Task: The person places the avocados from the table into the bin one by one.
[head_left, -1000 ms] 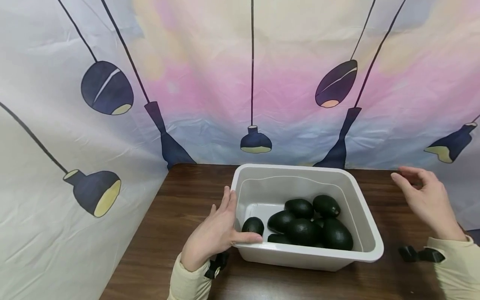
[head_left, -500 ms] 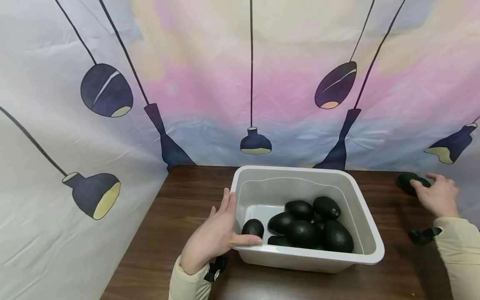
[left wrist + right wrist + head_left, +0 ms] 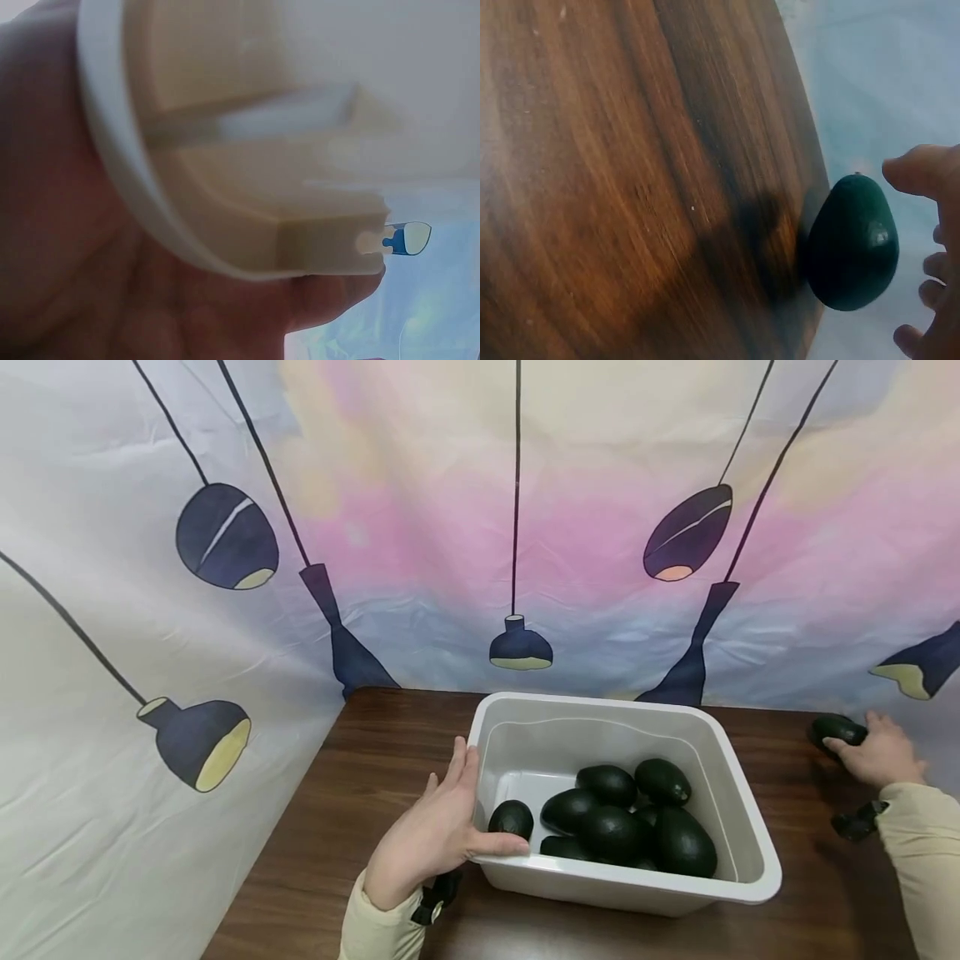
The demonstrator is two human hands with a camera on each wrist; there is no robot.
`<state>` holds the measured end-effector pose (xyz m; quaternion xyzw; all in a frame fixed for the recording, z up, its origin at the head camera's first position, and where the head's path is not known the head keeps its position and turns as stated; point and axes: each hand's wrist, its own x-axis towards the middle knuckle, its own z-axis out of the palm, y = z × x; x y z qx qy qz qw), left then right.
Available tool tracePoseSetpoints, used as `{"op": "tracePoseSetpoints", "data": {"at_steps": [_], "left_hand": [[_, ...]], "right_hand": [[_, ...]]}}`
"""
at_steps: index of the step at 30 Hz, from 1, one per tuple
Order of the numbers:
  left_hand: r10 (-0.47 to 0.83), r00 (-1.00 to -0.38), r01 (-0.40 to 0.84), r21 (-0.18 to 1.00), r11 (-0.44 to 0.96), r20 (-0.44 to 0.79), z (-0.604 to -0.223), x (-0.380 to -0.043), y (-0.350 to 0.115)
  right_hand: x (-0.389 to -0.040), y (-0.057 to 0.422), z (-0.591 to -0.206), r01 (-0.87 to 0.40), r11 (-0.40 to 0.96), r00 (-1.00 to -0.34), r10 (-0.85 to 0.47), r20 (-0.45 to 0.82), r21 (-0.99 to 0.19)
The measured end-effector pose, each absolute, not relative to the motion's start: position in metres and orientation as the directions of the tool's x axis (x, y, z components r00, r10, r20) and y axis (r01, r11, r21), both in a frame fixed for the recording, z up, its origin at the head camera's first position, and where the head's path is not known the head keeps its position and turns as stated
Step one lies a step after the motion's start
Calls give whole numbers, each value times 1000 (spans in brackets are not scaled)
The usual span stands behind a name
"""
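A light grey plastic tub (image 3: 738,793) stands on the table with several dark green avocados (image 3: 611,833) inside. One avocado (image 3: 512,820) lies apart in its near left corner. My left hand (image 3: 435,835) rests on that corner, its fingers straight along the outer side and its thumb over the front rim. In the left wrist view the tub's rim (image 3: 202,255) lies against the palm. At the far right, my right hand (image 3: 881,752) is beside a single avocado (image 3: 840,729). In the right wrist view a gap shows between the thumb and this avocado (image 3: 853,244).
The brown wooden table (image 3: 375,768) bears the tub near its middle. A cloth backdrop (image 3: 420,527) printed with hanging lamps rises along the table's back edge and left side. The single avocado lies close to the back edge.
My right hand has moved right and slightly away from me. The single avocado beside it, not visible one second ago, now shows. The left hand stays on the tub's corner; the view has shifted slightly.
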<state>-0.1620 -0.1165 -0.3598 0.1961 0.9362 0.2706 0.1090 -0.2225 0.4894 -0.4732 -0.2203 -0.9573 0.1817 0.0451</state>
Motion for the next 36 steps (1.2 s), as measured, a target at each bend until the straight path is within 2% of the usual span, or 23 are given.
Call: {"op": "tracePoseSetpoints", "data": {"at_steps": [10,18,29,36], "left_hand": [[436,-897,331,536,777,-78,-360,-161,-118],[434,-897,326,538,777,-85,-360,-161,-118],[443,-893,337,544,768,-72,-360,-160,-119],[435,-895,316,546,776,-100,-358,-163,-119]], "right_hand": [[-232,470,-473,539,762,-831,551,-76,-358],[-227,466,-486,394,846,-911,410,-33,-360],[-215,456,-479,383,817,-905,425,1,-431],[-207,442,-450,341,802,-892,440,100,-491]]}}
